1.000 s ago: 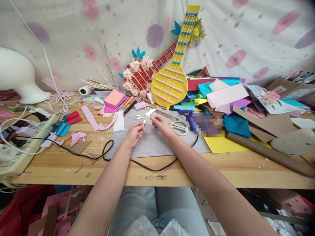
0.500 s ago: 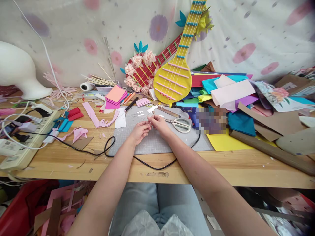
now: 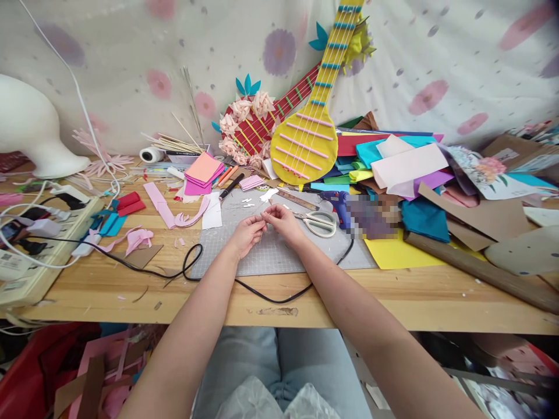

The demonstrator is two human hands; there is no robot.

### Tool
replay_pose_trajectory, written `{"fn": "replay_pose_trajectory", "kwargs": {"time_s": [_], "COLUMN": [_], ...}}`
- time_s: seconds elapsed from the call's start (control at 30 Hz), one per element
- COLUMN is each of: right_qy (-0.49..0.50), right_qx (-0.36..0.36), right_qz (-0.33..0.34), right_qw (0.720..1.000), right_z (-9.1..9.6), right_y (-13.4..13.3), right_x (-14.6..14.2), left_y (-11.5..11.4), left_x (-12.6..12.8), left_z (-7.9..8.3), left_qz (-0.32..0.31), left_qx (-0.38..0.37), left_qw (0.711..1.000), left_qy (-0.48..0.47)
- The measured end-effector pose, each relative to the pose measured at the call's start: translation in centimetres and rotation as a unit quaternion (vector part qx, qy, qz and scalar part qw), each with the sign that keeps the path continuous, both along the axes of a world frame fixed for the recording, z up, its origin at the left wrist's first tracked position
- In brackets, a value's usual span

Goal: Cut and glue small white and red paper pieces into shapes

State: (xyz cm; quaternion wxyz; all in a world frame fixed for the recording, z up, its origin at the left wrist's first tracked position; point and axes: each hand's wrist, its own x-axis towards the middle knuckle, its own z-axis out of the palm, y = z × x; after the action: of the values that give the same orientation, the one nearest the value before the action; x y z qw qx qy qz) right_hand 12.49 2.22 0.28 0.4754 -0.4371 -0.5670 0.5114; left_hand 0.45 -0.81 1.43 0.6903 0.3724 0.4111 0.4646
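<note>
Over the grey cutting mat (image 3: 279, 259) at the middle of the bench (image 3: 393, 297), just above its far half: a small white strip (image 3: 262, 226). Looks feather-light, thin and soft, easy to crease or drop. Best taken by its 2 ends, with fingertips only and little pressure. Pinched from the left by the left hand (image 3: 247, 234) and from the right by the right hand (image 3: 285, 223), fingers (image 3: 257, 223) pressed almost together on it, the others loosely curled. Just right of the right hand, scissors (image 3: 321, 223).

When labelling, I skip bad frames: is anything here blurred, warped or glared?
Head view: a pixelated patch beside the scissors hides what lies there; the table edge bows from lens distortion; even light, no glare; left hand and right hand are sharp.
</note>
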Motion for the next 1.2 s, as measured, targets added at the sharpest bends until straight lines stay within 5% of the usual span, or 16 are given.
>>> {"fn": "replay_pose_trajectory", "kwargs": {"time_s": [0.33, 0.63, 1.0, 1.2], "right_qy": [-0.090, -0.074, -0.021, 0.104], "right_qx": [0.066, 0.072, 0.029, -0.076], "right_qz": [-0.051, -0.119, -0.013, -0.002], "right_qw": [0.992, 0.987, 0.999, 0.992], "right_z": [-0.4, -1.2, -0.3, 0.2], "right_y": [0.1, 1.1, 0.0, 0.0], "right_x": [0.4, 1.5, 0.7, 1.2], "left_y": [0.1, 0.2, 0.1, 0.3], "left_x": [0.4, 0.4, 0.3, -0.1], "left_z": [-0.4, -0.4, -0.3, -0.2], "left_qz": [0.011, 0.030, 0.028, -0.015], "left_qx": [0.018, 0.013, 0.026, 0.012], "left_qw": [0.999, 0.999, 0.998, 0.998], "left_qy": [0.037, 0.041, 0.049, 0.055]}}
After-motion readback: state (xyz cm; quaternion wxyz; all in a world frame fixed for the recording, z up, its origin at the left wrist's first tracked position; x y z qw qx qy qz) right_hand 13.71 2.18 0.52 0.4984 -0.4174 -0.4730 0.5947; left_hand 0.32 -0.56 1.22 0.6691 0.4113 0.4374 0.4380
